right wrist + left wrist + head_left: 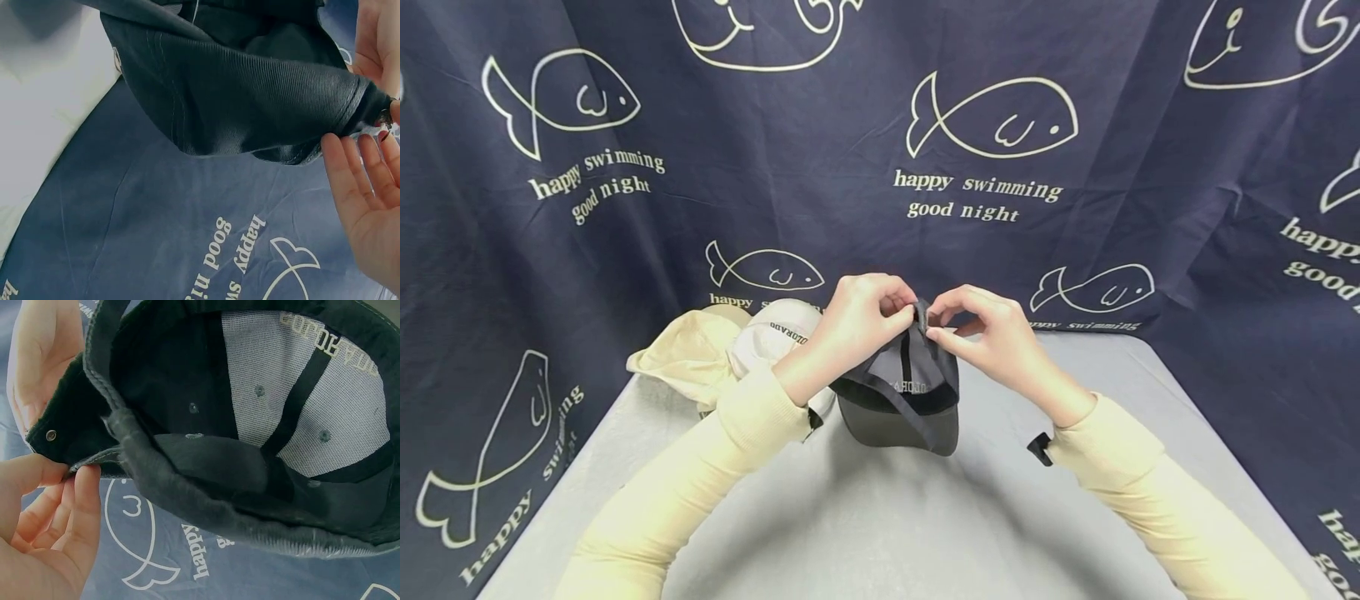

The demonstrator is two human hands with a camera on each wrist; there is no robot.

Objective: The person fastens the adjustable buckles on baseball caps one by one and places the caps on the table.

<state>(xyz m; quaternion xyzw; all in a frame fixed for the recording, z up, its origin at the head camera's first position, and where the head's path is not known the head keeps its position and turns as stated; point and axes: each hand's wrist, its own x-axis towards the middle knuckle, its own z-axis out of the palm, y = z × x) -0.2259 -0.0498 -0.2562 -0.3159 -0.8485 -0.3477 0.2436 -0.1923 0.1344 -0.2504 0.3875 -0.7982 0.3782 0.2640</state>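
A black baseball cap is held up over the table, its hollow inside facing me and its brim pointing toward me. My left hand pinches the back strap between thumb and fingers. Close beside it, my right hand pinches the other side of that same back edge. The left wrist view shows the cap's mesh lining, reversed lettering and a small metal eyelet near the fingers. A small metal piece, perhaps a buckle, sits by the fingertips in the right wrist view, partly hidden.
To the left lie a white cap with dark lettering and a cream cap, overlapping, with a tan one partly behind. They rest on a pale grey table. A navy curtain with fish drawings hangs behind and at both sides.
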